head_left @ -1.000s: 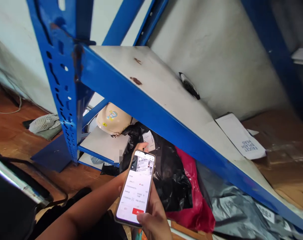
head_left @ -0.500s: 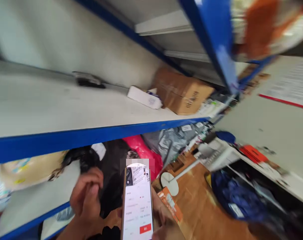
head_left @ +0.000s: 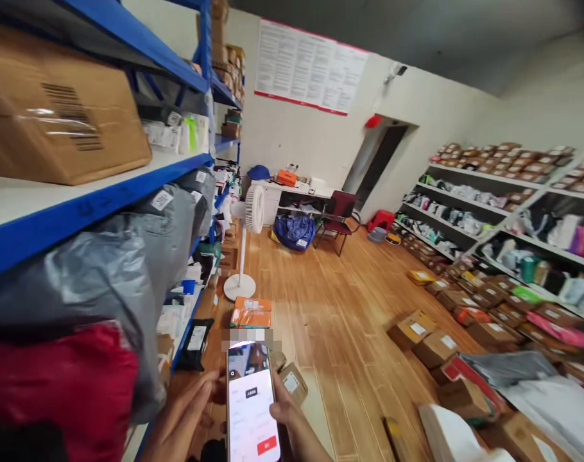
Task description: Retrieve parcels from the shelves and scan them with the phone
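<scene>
A lit smartphone (head_left: 251, 404) is upright at the bottom middle, its screen towards me with a camera picture at the top and a red button low down. My right hand (head_left: 296, 420) grips it along its right edge, the thumb over the side of the screen. My left hand (head_left: 188, 410) is just left of the phone, fingers stretched out and holding nothing; I cannot tell whether the fingertips touch the phone. Beyond the phone, a small brown carton (head_left: 292, 382) and an orange parcel (head_left: 251, 313) lie on the floor.
A blue-edged shelf (head_left: 94, 205) with a large cardboard box (head_left: 65, 109) and grey bags (head_left: 113, 256) stands close on my left. A white fan (head_left: 242, 256) stands ahead. Many cartons (head_left: 417, 330) cover the right floor before white racks (head_left: 489, 231). A chair (head_left: 339, 215) is farther back.
My view has swung right, from the shelf to the room. The phone has stayed in my right hand. My left hand has gone from curled fingers to stretched ones, closer to the phone.
</scene>
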{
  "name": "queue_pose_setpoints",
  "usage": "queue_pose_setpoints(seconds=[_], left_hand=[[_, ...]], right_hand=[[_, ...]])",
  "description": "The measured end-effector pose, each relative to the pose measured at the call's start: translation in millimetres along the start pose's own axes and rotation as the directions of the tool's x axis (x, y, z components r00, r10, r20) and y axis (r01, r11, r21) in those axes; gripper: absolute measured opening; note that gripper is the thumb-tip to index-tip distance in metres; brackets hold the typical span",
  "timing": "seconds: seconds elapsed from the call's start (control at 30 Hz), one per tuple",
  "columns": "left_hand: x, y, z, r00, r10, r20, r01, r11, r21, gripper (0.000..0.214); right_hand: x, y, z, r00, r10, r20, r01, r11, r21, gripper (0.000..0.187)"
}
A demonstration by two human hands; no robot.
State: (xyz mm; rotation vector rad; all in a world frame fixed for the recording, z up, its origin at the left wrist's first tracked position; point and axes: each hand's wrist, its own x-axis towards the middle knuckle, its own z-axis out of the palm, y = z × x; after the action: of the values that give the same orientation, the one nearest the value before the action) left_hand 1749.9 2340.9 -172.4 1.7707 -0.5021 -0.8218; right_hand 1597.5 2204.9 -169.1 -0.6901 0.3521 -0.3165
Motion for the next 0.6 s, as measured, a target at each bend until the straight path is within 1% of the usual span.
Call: queue_pose_setpoints(seconds=[0.07,0.13,0.23,0.27,0.33,0.4,0.5,0.6], left_hand=[[28.4,9.6,27.6,0.996,-0.047,0.072,0.052,0.996,-0.069,0.074],[50.8,28.3,57.5,0.995,-0.049,0.09,0.059,0.992,-0.11,0.081],[73.3,62.3,98.1,0.995,-0.037,0.092,0.046,0.994,-0.098,0.087],[79.1,71.7,109.3,0.993,-0.03,0.114,0.039,0.996,-0.083,0.086],[90.4,83.2,127.6,0.98,0.007,0.197,0.005,0.998,-0.057,0.082],[102.8,84.4,140.7,0.961,0.05,0.271,-0.043,0.999,-0.034,0.076],[122.6,73.7,153.7,0.95,0.077,0.302,-0.083,0.997,0.007,0.066],[141.4,59.0,162.4,0.928,0.031,0.37,-0.034,0.999,0.001,0.063]], right_hand=[[-0.5,-7.3,-16.6,0.991,-0.062,-0.116,0.063,0.998,0.007,0.076],[1.4,-20.3,-30.8,0.977,-0.121,-0.175,0.126,0.992,0.019,0.07],[6.4,-44.1,-49.9,0.961,-0.209,-0.184,0.213,0.977,0.005,0.062],[7.9,-51.4,-56.0,0.959,-0.219,-0.179,0.222,0.975,-0.001,0.062],[9.9,-62.8,-67.6,0.96,-0.209,-0.186,0.213,0.977,-0.002,0.064],[10.8,-68.8,-78.3,0.953,-0.204,-0.223,0.209,0.978,-0.003,0.066],[14.0,-68.1,-93.7,0.907,-0.265,-0.326,0.265,0.963,-0.045,0.063],[23.6,-60.6,-110.0,0.856,-0.342,-0.388,0.325,0.939,-0.11,0.062]])
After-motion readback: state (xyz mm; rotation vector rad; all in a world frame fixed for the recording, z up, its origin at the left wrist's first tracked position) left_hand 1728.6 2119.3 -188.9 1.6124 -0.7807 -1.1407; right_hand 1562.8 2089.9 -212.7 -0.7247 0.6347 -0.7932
